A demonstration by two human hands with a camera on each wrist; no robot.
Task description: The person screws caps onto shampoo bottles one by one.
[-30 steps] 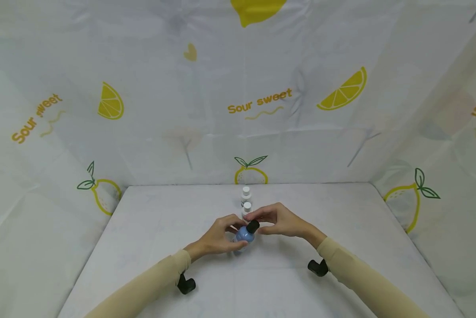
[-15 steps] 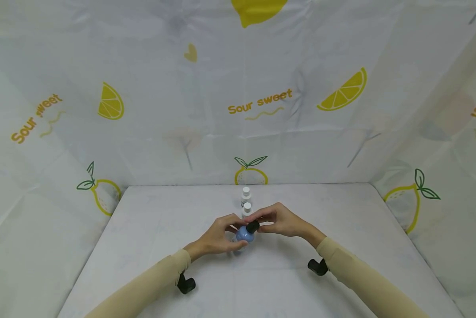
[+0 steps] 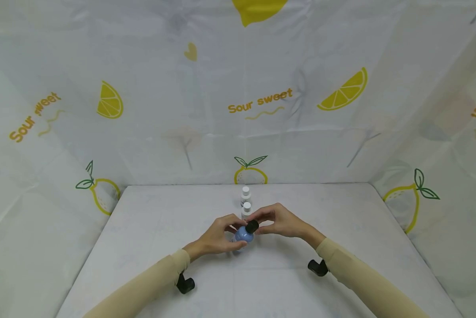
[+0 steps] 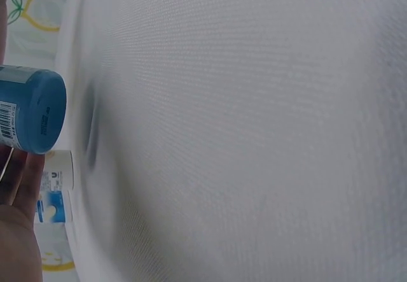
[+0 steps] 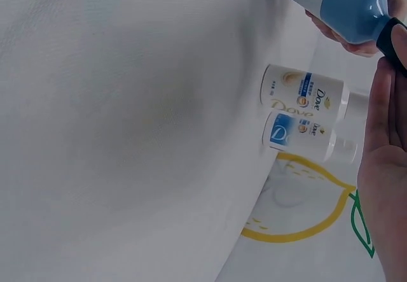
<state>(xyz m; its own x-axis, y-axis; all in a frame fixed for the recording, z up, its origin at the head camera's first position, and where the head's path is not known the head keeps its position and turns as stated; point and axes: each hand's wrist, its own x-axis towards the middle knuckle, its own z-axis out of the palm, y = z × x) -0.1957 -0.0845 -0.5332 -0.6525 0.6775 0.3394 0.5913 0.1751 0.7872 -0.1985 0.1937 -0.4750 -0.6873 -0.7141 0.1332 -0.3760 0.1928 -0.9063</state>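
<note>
A blue bottle (image 3: 243, 234) with a black cap (image 3: 252, 226) is held tilted above the white table. My left hand (image 3: 217, 237) grips its body, fingers on the far side and thumb on the near side. In the left wrist view the base of the bottle (image 4: 44, 111) shows, off the cloth. At the cap is my right hand (image 3: 283, 221); in the right wrist view its thumb lies over the cap (image 5: 386, 38) and its fingers are on the other side. Part of the cap is hidden by the thumb.
Two white bottles with white caps stand upright just beyond the hands, the nearer bottle (image 3: 246, 213) in front of the farther bottle (image 3: 245, 198). The white-covered table (image 3: 162, 212) meets a lemon-printed curtain (image 3: 174, 132) at the back and sides.
Both hands stay on the blue bottle and its cap, with only a very slight shift. The white bottles stand where they were.
</note>
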